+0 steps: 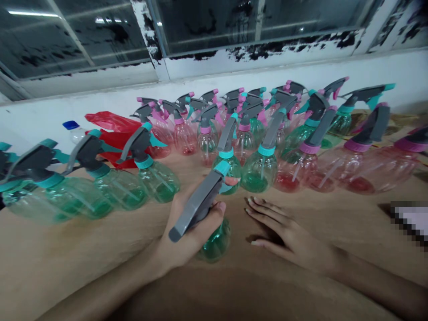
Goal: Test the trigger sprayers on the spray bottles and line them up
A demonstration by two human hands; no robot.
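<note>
Past the flat brown tabletop [110,240], perhaps wooden, I see a white wall [113,91] below dark glass windows [190,33] with black-blotched white frames [149,35].

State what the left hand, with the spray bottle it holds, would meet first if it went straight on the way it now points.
Probably the standing green bottle directly ahead; the sprayer in the left hand overlaps it in the picture, so any gap is hard to judge.

hands [296,238] bare | forearms [361,269] bare, slim | fingers [271,219] slender, tapering | right-hand nails [257,243] long
</note>
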